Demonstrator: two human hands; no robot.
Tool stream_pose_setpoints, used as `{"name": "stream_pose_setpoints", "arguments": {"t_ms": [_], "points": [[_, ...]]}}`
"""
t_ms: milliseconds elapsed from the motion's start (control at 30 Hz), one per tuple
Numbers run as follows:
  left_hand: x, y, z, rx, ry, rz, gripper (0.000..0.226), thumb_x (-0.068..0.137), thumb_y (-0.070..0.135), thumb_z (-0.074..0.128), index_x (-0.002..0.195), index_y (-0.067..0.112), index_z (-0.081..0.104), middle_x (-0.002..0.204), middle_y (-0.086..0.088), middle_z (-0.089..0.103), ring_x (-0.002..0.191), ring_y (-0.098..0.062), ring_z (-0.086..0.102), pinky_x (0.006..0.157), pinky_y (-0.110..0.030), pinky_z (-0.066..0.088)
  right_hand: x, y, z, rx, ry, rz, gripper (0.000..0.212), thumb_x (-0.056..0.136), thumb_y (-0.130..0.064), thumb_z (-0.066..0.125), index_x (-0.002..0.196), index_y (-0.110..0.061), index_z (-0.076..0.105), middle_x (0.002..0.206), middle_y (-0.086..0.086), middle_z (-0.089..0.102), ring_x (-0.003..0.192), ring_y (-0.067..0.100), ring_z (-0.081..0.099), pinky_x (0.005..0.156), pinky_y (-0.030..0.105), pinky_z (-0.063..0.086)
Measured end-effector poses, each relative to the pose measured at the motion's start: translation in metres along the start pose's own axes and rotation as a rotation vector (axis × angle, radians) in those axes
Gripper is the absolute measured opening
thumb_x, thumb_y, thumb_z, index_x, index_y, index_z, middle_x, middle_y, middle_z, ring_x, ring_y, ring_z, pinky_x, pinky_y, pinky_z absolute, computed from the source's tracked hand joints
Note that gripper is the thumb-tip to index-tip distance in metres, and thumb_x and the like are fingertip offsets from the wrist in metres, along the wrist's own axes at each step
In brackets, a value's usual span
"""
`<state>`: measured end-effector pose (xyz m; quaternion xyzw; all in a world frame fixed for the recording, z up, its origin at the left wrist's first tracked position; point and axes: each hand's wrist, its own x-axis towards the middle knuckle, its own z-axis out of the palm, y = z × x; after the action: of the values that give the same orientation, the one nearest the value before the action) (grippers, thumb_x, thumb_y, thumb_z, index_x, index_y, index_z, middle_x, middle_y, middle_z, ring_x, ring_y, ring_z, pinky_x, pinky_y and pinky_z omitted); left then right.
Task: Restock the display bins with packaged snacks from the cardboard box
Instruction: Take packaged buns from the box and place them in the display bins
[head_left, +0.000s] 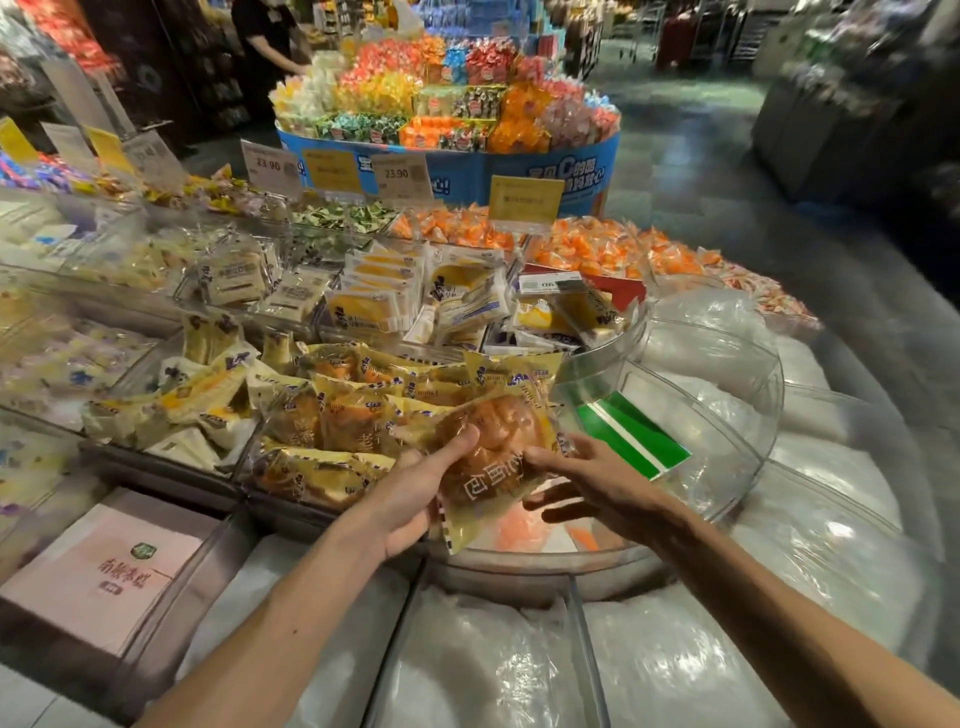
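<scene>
**A:** What lies farthest left of the clear round bin (753, 415)?

**B:** A pink box (98, 566) with a printed label, low down and well apart from it. Just left of the bin is a tray heaped with yellow bread packets (337, 415).

**A:** And the left hand (415, 493)?

**B:** At the bin's left rim, grasping a held packet (493, 447) with the thumb on top and the fingers underneath.

**A:** Where exactly is that packet?

**B:** Tilted over the left side of the bin. A round brown bun shows through its wrapper.

**A:** The right hand (587, 483)?

**B:** Over the bin's near part with fingers spread, one fingertip on the packet's right edge and others below it. I cannot tell whether it grips or only touches.

**A:** Anything inside the bin?

**B:** A green card (634, 439) with a white stripe, right of that hand, and orange pieces (524, 530) at the bottom.

**A:** Beyond the bin?

**B:** Orange-wrapped snacks (597, 249), piled behind it.
</scene>
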<state>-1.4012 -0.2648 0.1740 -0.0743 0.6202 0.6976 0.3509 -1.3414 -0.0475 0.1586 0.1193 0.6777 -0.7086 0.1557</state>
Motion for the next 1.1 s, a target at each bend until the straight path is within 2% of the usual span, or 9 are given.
{"name": "stream_pose_setpoints", "arguments": {"t_ms": [67, 167, 367, 433, 500, 600, 767, 967, 1100], "points": [[0.005, -0.002, -0.001, 0.141, 0.076, 0.121, 0.092, 0.063, 0.036, 0.088, 0.139, 0.018, 0.039, 0.130, -0.005, 0.059, 0.114, -0.018, 0.057, 0.094, -0.035, 0.047, 0.000, -0.001, -0.013, -0.040, 0.069, -0.067, 0.065, 0.074, -0.029, 0.081, 0.130, -0.011, 0.054, 0.105, 0.017, 0.075, 0.082, 0.031, 0.073, 0.069, 0.038, 0.060], [0.014, 0.002, -0.008, 0.365, 0.130, 0.351, 0.099, 0.070, 0.027, 0.087, 0.149, 0.033, 0.029, 0.130, 0.000, 0.052, 0.116, -0.015, 0.052, 0.099, -0.038, 0.041, -0.002, -0.011, -0.031, -0.264, 0.151, -0.163, 0.060, 0.072, -0.022, 0.082, 0.125, -0.014, 0.057, 0.107, 0.010, 0.073, 0.084, 0.027, 0.074, 0.064, 0.034, 0.061], [0.028, -0.015, 0.009, 0.852, 0.145, 0.416, 0.097, 0.075, 0.049, 0.082, 0.151, 0.041, 0.023, 0.126, 0.006, 0.052, 0.104, -0.015, 0.061, 0.099, -0.045, 0.048, 0.026, -0.011, -0.022, -0.887, 0.129, -0.217, 0.052, 0.080, -0.015, 0.083, 0.128, -0.016, 0.063, 0.116, -0.007, 0.065, 0.070, 0.005, 0.061, 0.061, 0.019, 0.050], [0.034, -0.020, 0.009, 0.889, 0.251, 0.435, 0.102, 0.075, 0.049, 0.081, 0.151, 0.046, 0.013, 0.126, -0.001, 0.054, 0.103, -0.022, 0.062, 0.098, -0.050, 0.049, 0.038, -0.005, -0.017, -0.868, 0.096, -0.188, 0.054, 0.079, -0.015, 0.084, 0.129, -0.014, 0.063, 0.121, 0.003, 0.069, 0.067, 0.007, 0.063, 0.059, 0.019, 0.050], [0.039, -0.025, 0.006, 0.970, 0.293, 0.474, 0.103, 0.079, 0.040, 0.081, 0.152, 0.044, 0.010, 0.114, -0.005, 0.060, 0.096, -0.024, 0.063, 0.091, -0.049, 0.053, 0.046, 0.001, -0.012, -0.884, 0.122, -0.174, 0.058, 0.076, -0.012, 0.085, 0.127, -0.011, 0.058, 0.124, 0.009, 0.065, 0.084, 0.016, 0.062, 0.068, 0.023, 0.049], [0.045, -0.030, 0.000, 1.200, 0.267, 0.524, 0.073, 0.088, 0.034, 0.074, 0.149, 0.030, 0.034, 0.108, -0.007, 0.068, 0.074, -0.018, 0.063, 0.076, -0.039, 0.058, 0.054, 0.018, 0.001, -0.835, 0.226, -0.251, 0.080, 0.068, -0.015, 0.091, 0.130, -0.007, 0.040, 0.127, 0.015, 0.061, 0.106, 0.030, 0.061, 0.083, 0.040, 0.051], [0.050, -0.028, -0.005, 1.331, 0.356, 0.497, 0.059, 0.094, 0.039, 0.065, 0.147, 0.026, 0.042, 0.126, -0.007, 0.062, 0.098, -0.018, 0.060, 0.071, -0.026, 0.041, 0.051, 0.038, 0.017, -0.699, 0.419, -0.344, 0.075, 0.069, -0.022, 0.091, 0.126, -0.010, 0.044, 0.123, 0.006, 0.061, 0.108, 0.022, 0.058, 0.086, 0.039, 0.050], [0.046, -0.032, -0.008, 1.361, 0.372, 0.423, 0.078, 0.091, 0.046, 0.066, 0.153, 0.028, 0.023, 0.125, -0.015, 0.058, 0.092, -0.024, 0.060, 0.076, -0.034, 0.049, 0.034, 0.043, 0.007, -0.668, 0.284, -0.301, 0.074, 0.078, -0.037, 0.083, 0.132, -0.009, 0.041, 0.120, 0.004, 0.054, 0.106, 0.023, 0.057, 0.088, 0.046, 0.053], [0.030, -0.026, -0.008, 1.340, 0.415, 0.434, 0.065, 0.091, 0.042, 0.068, 0.146, 0.024, 0.037, 0.138, -0.010, 0.050, 0.105, -0.023, 0.061, 0.078, -0.033, 0.047, 0.020, 0.048, 0.000, -0.662, 0.286, -0.256, 0.072, 0.080, -0.046, 0.079, 0.131, -0.010, 0.043, 0.118, 0.002, 0.050, 0.103, 0.022, 0.056, 0.086, 0.039, 0.052]]}}
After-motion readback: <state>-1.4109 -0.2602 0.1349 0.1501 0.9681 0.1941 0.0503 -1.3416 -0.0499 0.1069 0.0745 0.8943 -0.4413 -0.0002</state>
